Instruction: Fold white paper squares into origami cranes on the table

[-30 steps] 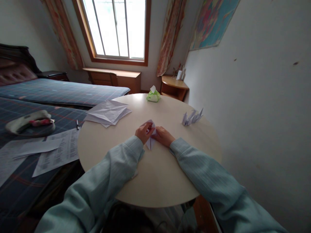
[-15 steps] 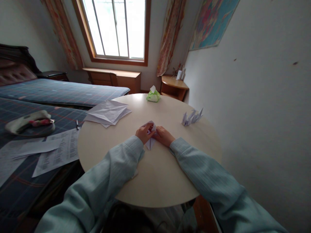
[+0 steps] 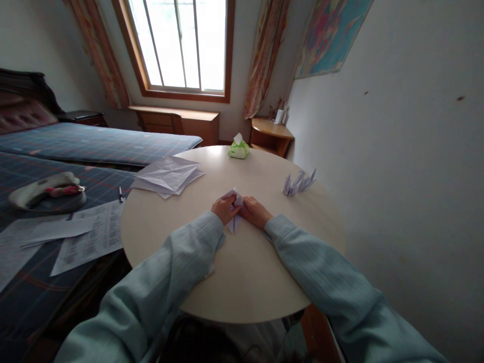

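Near the middle of the round white table (image 3: 242, 282), a partly folded sheet of white paper (image 3: 234, 225) lies between my hands, one pointed end toward me. My left hand (image 3: 224, 208) grips its left side, thumb and fingers closed on a raised flap. From the right, my right hand (image 3: 255, 212) is closed over the paper's other edge, with its fingertips partly hidden. Folded paper cranes (image 3: 298, 183) stand together on the right of the table. At the table's left lies a stack of creased paper sheets (image 3: 168, 175).
A green tissue pack (image 3: 238, 148) stands at the table's far edge. Left of the table is a bed (image 3: 94, 176) with printed sheets (image 3: 91, 237), a pen (image 3: 120, 194) and a pale bag (image 3: 47, 191). A wall (image 3: 397, 176) runs along the right side.
The fingers of my left hand have drawn in slightly, and the paper's raised flap has shifted and looks flatter. My right hand has hardly moved.
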Demonstrator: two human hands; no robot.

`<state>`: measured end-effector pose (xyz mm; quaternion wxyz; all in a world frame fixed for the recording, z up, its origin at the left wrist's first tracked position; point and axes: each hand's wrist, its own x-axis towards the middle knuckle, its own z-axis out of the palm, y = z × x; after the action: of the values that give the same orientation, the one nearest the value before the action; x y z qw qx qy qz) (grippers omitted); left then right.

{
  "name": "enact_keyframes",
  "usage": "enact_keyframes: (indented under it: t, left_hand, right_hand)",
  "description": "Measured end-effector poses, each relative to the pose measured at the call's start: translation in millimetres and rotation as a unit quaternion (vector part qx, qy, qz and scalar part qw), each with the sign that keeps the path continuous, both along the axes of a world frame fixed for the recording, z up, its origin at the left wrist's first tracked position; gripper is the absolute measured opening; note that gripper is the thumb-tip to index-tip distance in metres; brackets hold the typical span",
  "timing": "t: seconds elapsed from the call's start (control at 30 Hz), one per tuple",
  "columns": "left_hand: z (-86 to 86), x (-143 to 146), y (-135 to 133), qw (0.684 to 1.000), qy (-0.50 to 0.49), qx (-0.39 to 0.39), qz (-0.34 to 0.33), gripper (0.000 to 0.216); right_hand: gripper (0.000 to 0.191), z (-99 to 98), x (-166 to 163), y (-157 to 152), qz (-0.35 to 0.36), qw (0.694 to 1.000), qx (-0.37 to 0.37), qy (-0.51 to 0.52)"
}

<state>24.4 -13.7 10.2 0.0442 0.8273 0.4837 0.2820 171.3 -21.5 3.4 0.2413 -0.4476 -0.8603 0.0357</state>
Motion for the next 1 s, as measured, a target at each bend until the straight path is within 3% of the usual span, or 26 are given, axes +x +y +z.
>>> enact_keyframes:
  t: [1.0]
  left_hand:
    - [0.2,1.2,-0.5,0.999,0.043,-0.011,0.022,0.021]
  right_hand:
    - [0.033,-3.3,0.5,1.9,-0.012,1.0,0.004,-0.001]
